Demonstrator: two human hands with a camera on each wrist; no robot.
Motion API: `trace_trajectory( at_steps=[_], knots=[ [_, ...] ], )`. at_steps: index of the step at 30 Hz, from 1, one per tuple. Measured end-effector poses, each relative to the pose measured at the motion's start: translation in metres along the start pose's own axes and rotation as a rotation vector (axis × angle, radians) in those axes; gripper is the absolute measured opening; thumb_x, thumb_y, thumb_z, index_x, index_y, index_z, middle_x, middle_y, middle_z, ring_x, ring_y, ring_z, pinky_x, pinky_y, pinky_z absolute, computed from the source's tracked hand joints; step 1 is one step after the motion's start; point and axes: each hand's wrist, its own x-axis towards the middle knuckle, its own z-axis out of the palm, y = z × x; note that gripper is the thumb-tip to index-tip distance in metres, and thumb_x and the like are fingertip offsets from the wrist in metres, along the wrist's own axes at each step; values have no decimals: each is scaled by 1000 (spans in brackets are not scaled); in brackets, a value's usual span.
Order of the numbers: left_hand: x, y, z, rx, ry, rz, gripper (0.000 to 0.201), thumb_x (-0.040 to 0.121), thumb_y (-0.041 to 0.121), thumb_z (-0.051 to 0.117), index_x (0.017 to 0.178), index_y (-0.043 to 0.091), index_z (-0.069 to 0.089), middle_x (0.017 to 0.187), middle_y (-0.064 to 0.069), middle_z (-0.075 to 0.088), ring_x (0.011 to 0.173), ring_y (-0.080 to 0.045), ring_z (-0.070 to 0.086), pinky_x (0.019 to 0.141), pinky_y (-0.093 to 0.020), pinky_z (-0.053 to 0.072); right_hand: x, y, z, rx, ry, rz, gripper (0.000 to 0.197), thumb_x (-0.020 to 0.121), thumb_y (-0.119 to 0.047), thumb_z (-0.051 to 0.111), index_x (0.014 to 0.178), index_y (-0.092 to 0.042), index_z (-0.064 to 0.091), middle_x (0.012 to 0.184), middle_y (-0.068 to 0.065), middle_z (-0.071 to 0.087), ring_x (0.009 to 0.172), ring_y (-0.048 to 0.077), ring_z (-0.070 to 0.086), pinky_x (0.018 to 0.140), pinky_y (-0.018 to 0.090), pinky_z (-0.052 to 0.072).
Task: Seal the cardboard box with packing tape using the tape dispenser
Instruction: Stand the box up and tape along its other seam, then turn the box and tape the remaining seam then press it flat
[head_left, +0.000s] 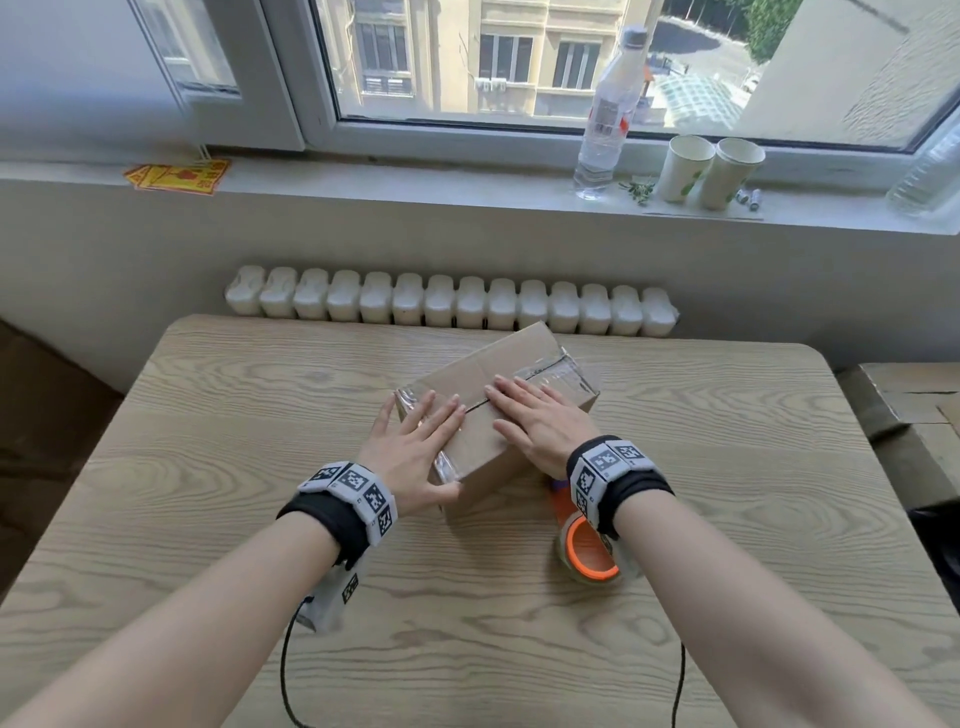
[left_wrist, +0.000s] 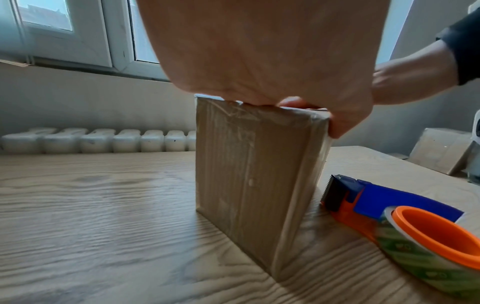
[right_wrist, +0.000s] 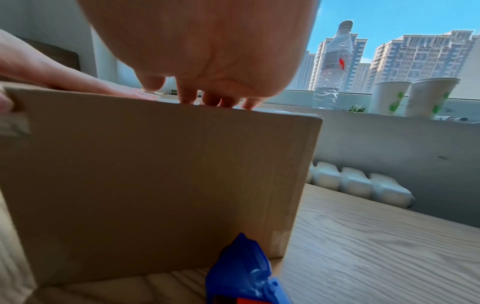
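Note:
A small cardboard box (head_left: 511, 358) stands in the middle of the wooden table (head_left: 208, 467), with shiny clear tape (head_left: 558, 370) along its top seam and over its ends. My left hand (head_left: 431, 421) lies flat on the box's left end, thumb hanging over the near corner (left_wrist: 337, 127). My right hand (head_left: 524, 410) presses flat on the top beside it, fingers straight along the seam. The orange and blue tape dispenser (head_left: 587, 540) lies on the table under my right wrist, close to the box's near side (right_wrist: 155, 174); neither hand holds it (left_wrist: 389, 207).
A radiator (head_left: 452, 301) runs behind the table's far edge. On the windowsill stand a plastic bottle (head_left: 608, 119) and two paper cups (head_left: 711, 171). More cardboard boxes (head_left: 909, 405) sit off the table's right side. Cables hang from both wrists.

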Motion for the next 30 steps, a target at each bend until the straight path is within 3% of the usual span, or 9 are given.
trace_trajectory(
  at_steps=[5, 9, 13, 17, 20, 23, 28, 30],
  knots=[
    [-5, -11, 0, 11, -9, 25, 90, 74, 71, 25, 144, 33, -17, 146, 19, -26, 136, -8, -26, 115, -52, -16, -6, 31, -8, 25, 24, 171, 56, 99, -45, 21, 150, -26, 7, 159, -9, 3, 146, 8, 1, 119, 31, 1],
    [-3, -16, -6, 18, -48, 50, 89, 75, 69, 25, 143, 33, -19, 146, 18, -27, 137, -8, -26, 114, -51, -18, -8, 33, -12, 36, 26, 175, 58, 98, -45, 24, 150, -23, 8, 159, -7, 5, 146, 9, 3, 118, 30, 2],
    [0, -32, -18, -68, -41, -12, 80, 87, 41, 39, 146, 25, -12, 156, 11, -15, 142, -7, -16, 118, -41, -14, -11, 20, -10, 66, 83, 187, 58, 98, -43, 26, 150, -22, 14, 159, -7, 9, 146, 9, 5, 118, 32, 0],
    [3, -50, -21, -117, 34, -119, 67, 92, 5, 33, 148, 20, -1, 159, 4, -3, 146, -11, -3, 120, -35, -2, -20, 12, -15, 66, 98, 98, 54, 94, -24, 33, 147, -24, 25, 157, -7, 19, 145, 8, 10, 119, 32, -1],
    [11, -54, -22, -167, 76, -214, 71, 88, -6, 33, 149, 17, 5, 159, 0, 2, 147, -15, 2, 120, -34, 3, -26, 3, -15, -3, 116, 26, 58, 88, -17, 41, 145, -20, 31, 156, -2, 24, 144, 12, 19, 119, 32, 4],
    [17, -47, -22, -200, 103, -258, 68, 87, -3, 35, 148, 17, 11, 159, -3, 3, 147, -17, 3, 119, -35, 4, -29, 0, -12, -47, 117, -26, 66, 80, -11, 49, 143, -18, 33, 154, 3, 28, 141, 19, 25, 117, 35, 13],
    [6, -16, -15, -218, 181, -177, 53, 95, 20, 37, 146, 22, 21, 159, -5, 8, 147, -18, 5, 121, -37, 4, -20, 14, -17, -174, 117, -68, 60, 90, -16, 53, 145, -27, 30, 157, 1, 22, 143, 19, 23, 116, 35, 12],
    [2, -4, -14, -231, 183, -171, 52, 97, 28, 35, 146, 23, 21, 159, -4, 7, 147, -17, 5, 120, -37, 5, -18, 13, -18, -180, 124, -62, 57, 88, -20, 58, 141, -25, 39, 152, 4, 33, 137, 22, 36, 114, 37, 20]
  ],
)
